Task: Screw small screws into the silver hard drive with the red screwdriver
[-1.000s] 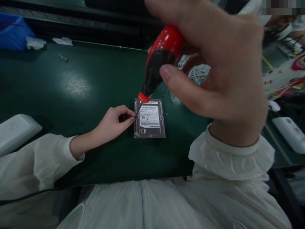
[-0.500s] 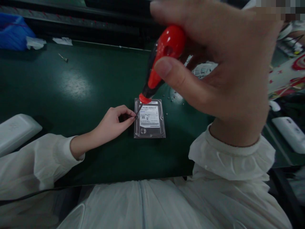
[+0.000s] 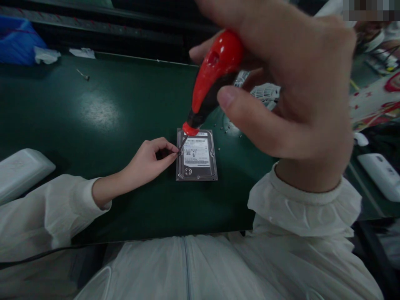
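A hard drive (image 3: 196,152) with a white label lies flat on the green tabletop, label up. My right hand (image 3: 290,83) grips the thick handle of a red and black screwdriver (image 3: 215,71), thumb on the near side. The tool leans, and its thin shaft runs down to the left edge of the drive. Thumb and forefinger of my left hand (image 3: 153,160) are pinched together right at the shaft's tip. What lies between those fingertips is too small to make out. Several small screws (image 3: 225,127) are scattered just beyond the drive's right side.
White plastic basket-like pieces (image 3: 265,92) stand partly behind my right hand. A white case (image 3: 25,173) is at the left, and another white device (image 3: 379,175) at the right. At the back left are a blue bag (image 3: 18,41) and a small metal piece (image 3: 83,75).
The screwdriver handle has turned about its axis in my right hand. My right thumb has shifted right along the handle, and its fingers have moved. My left hand and the drive stay put.
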`<state>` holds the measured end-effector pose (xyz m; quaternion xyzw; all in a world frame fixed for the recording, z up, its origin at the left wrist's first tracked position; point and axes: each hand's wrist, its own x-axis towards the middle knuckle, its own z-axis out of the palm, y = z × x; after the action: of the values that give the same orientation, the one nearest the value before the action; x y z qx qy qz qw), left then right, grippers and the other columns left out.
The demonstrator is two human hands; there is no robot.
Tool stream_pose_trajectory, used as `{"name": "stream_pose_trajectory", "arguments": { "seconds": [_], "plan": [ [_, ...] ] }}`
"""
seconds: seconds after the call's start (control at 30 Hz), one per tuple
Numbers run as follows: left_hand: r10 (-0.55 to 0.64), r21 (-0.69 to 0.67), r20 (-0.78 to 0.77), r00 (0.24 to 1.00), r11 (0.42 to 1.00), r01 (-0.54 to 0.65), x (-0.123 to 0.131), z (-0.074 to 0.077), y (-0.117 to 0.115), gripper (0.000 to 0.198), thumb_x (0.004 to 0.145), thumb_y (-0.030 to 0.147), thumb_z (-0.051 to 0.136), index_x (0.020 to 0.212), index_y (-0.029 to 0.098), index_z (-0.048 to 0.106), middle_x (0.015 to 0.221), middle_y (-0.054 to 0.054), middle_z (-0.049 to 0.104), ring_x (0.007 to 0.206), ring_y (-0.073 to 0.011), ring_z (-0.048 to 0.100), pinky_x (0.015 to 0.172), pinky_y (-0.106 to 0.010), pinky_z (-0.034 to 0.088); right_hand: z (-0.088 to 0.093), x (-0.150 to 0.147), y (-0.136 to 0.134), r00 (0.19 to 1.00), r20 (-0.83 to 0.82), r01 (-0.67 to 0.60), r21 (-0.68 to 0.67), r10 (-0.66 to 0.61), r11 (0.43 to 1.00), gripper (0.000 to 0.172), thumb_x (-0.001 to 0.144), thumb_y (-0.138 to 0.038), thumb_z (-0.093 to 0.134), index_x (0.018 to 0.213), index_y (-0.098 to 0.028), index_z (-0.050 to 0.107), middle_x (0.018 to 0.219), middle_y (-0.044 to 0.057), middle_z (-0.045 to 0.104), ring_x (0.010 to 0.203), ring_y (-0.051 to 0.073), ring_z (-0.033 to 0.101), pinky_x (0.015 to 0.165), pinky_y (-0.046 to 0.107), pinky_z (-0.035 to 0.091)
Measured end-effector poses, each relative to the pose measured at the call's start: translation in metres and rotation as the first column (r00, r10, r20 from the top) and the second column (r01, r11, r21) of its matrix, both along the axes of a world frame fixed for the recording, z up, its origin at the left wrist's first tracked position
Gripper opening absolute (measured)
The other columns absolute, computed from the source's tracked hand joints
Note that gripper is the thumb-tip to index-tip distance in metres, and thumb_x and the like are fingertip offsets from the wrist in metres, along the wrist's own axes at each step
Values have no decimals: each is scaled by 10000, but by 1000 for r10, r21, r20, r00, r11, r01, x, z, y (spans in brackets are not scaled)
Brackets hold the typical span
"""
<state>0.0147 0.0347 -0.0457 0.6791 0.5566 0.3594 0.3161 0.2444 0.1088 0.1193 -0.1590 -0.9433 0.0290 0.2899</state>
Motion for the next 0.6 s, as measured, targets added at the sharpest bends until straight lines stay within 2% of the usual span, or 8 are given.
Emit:
{"name": "stream_pose_trajectory", "arguments": {
  "seconds": [0.07, 0.13, 0.27, 0.43, 0.5, 0.6],
  "plan": [
    [-3, 7, -2, 1000, 1000, 3, 0, -1, 0, 204, 912, 362, 658, 930, 185, 758, 877, -35, 746, 793, -190, 675, 672, -274, 505, 0, -1, 1, 999, -30, -17, -3, 17, 1000, 937, 862, -243, -167, 1329, -57, 624, 1313, -32, 695, 1214, 50, 672, 724, 14, 486],
    [-4, 10, -8, 1000, 1000, 4, -1, -1, 0, 197, 911, 354, 659, 933, 185, 759, 882, -34, 746, 795, -188, 674, 678, -273, 507, 0, -1, 4, 998, -59, -20, 23, 21, 1000, 958, 879, -256, -180, 1291, -86, 668, 1258, -58, 718, 1227, 31, 659, 730, -21, 455],
    [-1, 2, -13, 1000, 1000, 1, -1, -2, 0, 212, 909, 370, 660, 936, 183, 757, 886, -39, 748, 800, -195, 676, 684, -278, 514, -1, 1, 12, 999, -53, 14, 79, -10, 997, 882, 959, -372, -92, 1311, -161, 688, 1198, -84, 730, 969, 16, 714, 776, 14, 479],
    [2, 4, -21, 1000, 1000, -2, 0, 1, 0, 221, 904, 377, 655, 918, 178, 752, 875, -42, 748, 786, -192, 670, 663, -275, 499, -2, 4, 12, 1000, -6, 19, 141, -18, 990, 845, 955, -437, -44, 1300, -180, 683, 1168, -67, 716, 915, 34, 684, 783, 67, 498],
    [2, 4, -18, 1000, 1000, -2, 0, 1, 0, 219, 901, 374, 654, 907, 177, 751, 865, -39, 746, 772, -187, 664, 662, -275, 497, -1, 3, 9, 1000, -2, -17, 131, 17, 991, 944, 904, -368, -153, 1326, -149, 662, 1221, -59, 710, 999, 32, 700, 789, 62, 489],
    [-2, 9, -6, 1000, 1000, 2, 1, 1, 0, 216, 904, 368, 655, 905, 175, 752, 869, -36, 745, 782, -187, 668, 680, -278, 498, 2, 2, 4, 994, -2, -113, 65, 113, 992, 1171, 731, -228, -359, 1379, -33, 597, 1358, -16, 645, 1216, 77, 665, 766, 69, 491]
  ]
}}
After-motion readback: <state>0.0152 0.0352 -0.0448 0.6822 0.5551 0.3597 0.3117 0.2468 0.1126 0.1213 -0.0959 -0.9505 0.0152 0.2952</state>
